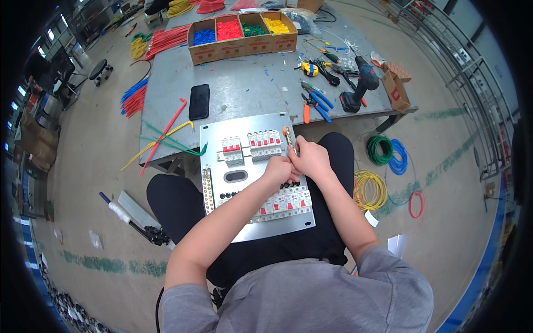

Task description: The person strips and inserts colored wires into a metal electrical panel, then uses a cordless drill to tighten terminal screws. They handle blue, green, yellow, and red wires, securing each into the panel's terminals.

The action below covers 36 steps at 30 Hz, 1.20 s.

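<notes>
A silvery metal mounting panel [215, 133] rests across my lap, its far edge close to the workbench. It carries a three-lever circuit breaker [231, 150], a row of small breakers [265, 143] and a longer breaker row [286, 205] nearest me. One brass terminal bar [208, 191] runs along the left edge. At the right edge, my right hand [312, 159] is closed around the lower end of another brass terminal bar [288, 136], beside an orange insulator [285, 131]. My left hand [280, 171] meets it with curled fingers; what they grip is hidden.
The workbench [239, 83] bears a phone [199, 101], a divided cardboard box [242, 41] of coloured caps, blue-handled pliers [317, 102] and a cordless drill [361, 86]. Red, yellow and green wires [166, 136] overhang its front edge. Wire coils [371, 188] lie on the floor at right.
</notes>
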Each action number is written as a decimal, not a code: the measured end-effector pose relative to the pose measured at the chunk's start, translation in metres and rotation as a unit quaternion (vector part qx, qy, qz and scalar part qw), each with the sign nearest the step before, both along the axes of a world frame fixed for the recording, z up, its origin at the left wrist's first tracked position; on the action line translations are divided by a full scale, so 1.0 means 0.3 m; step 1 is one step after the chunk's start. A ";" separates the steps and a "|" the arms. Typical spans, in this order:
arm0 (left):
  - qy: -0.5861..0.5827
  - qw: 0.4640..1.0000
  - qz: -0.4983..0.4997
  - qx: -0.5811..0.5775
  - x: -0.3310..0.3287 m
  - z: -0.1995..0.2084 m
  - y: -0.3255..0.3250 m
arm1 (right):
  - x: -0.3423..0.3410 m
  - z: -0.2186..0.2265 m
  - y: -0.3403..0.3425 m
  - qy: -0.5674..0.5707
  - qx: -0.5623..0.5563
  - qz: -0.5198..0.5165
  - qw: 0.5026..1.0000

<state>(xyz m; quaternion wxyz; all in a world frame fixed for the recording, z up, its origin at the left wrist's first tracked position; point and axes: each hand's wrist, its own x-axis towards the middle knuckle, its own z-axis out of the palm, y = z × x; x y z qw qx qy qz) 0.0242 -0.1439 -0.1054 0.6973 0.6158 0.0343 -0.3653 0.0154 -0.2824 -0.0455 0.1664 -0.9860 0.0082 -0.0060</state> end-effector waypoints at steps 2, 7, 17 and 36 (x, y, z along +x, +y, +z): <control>0.007 1.000 -0.001 0.012 -0.004 0.026 -0.004 | -0.006 0.001 -0.008 -0.031 0.017 0.019 0.999; 0.006 1.000 0.008 0.021 -0.007 0.026 -0.004 | -0.014 -0.033 -0.034 -0.089 0.039 0.066 0.993; 0.001 1.000 -0.009 0.013 -0.006 0.024 -0.004 | -0.022 -0.006 -0.030 -0.068 0.079 0.024 0.994; 0.015 1.000 0.012 0.015 -0.012 0.005 -0.006 | -0.003 -0.050 -0.057 -0.077 0.065 0.041 0.994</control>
